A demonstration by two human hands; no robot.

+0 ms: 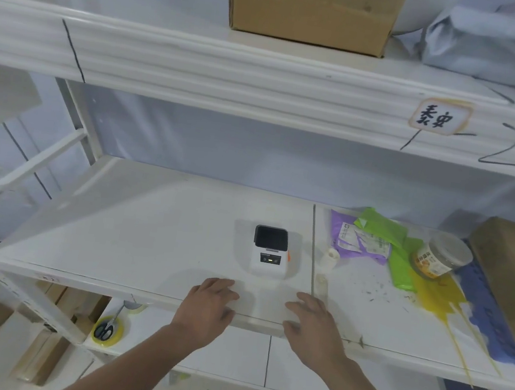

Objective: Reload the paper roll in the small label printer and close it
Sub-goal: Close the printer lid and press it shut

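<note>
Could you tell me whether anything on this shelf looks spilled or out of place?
Yes: a jar lies tipped on its side to the right of the label printer, and a yellow spill spreads from it, running in streaks toward the shelf's front edge.

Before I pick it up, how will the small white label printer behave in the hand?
The label printer looks like a rigid plastic box, so probably stiff and light. Its glossy rounded shell may be a little slippery. It sits flat on the white shelf, so a push would likely slide it, not tip it.
</note>
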